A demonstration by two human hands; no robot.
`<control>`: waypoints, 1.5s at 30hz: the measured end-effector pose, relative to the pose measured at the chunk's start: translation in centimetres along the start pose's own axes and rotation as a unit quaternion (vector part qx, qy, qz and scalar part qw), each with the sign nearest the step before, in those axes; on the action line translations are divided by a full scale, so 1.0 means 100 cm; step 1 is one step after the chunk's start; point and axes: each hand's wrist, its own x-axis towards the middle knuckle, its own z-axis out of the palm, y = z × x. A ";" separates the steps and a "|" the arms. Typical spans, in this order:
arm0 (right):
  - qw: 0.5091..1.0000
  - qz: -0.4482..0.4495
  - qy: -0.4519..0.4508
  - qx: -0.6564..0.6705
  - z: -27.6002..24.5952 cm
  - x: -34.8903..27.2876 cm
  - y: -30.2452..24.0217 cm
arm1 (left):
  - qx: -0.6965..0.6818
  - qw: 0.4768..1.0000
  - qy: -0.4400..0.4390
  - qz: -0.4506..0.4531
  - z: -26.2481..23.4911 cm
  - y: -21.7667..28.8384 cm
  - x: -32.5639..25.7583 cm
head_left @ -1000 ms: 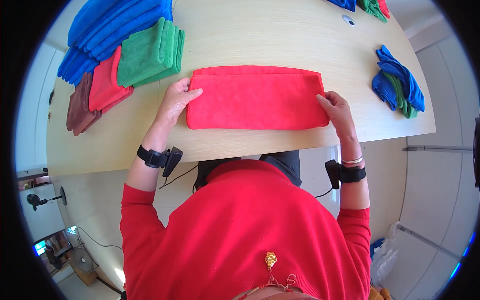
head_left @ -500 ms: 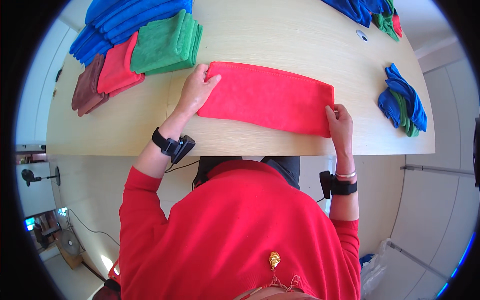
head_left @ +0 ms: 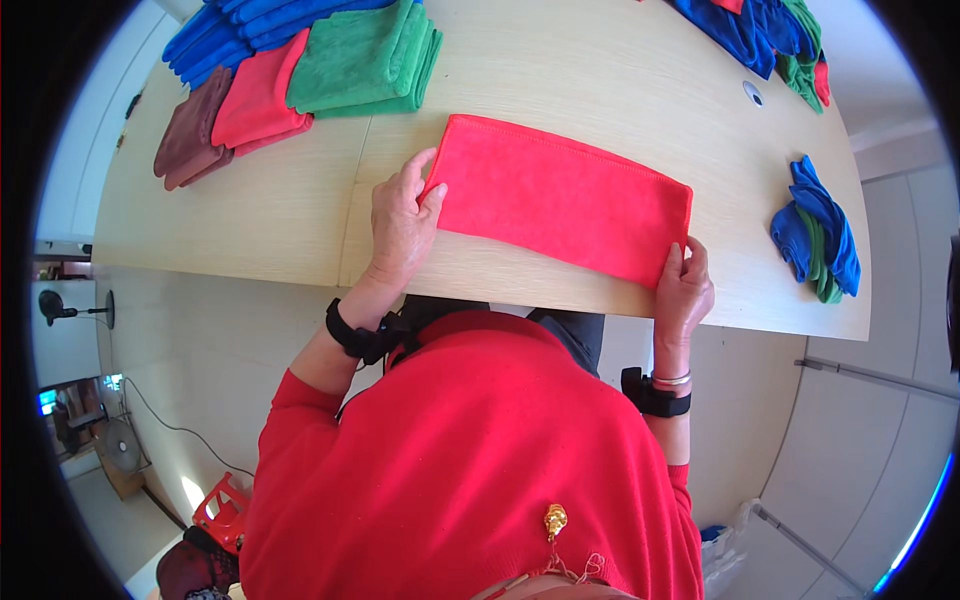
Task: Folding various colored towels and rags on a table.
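Red cloth: a folded red cloth [head_left: 565, 197] lies flat on the pale wooden table [head_left: 600, 70], forming a long band that slants from far left to near right. Its surface looks soft and smooth, with a stitched hem along the far edge.
Cloth position: centre of the table, its near right corner close to the table's near edge, just in front of the person.
Left hand: the left hand [head_left: 400, 222] rests palm down at the cloth's left end, fingers spread loosely, thumb and fingertips pressing on the near left corner.
Right hand: the right hand [head_left: 683, 289] sits at the near right corner, fingers pressed together and curled over the cloth's edge, pinching the corner.
Wrists: each wrist carries a dark band.
Far left: stacks of folded cloths [head_left: 300, 60] in blue, green, red and brownish maroon.
Far right: a loose heap of cloths [head_left: 770, 30] in blue, green and red, cut off by the top of the view.
Right: a small crumpled bundle [head_left: 818, 240] of blue and green cloth, well apart from the red cloth.
Hard to make out: how many layers the red cloth has; the underside of the right fingers is hidden by the hand.
Hidden: the person's red sweater [head_left: 470, 460] covers the lower view and the table's near underside.
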 end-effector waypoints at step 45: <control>0.947 -0.277 -0.128 -0.096 0.025 0.005 -0.068 | 0.266 0.914 -0.180 0.246 0.031 0.046 0.012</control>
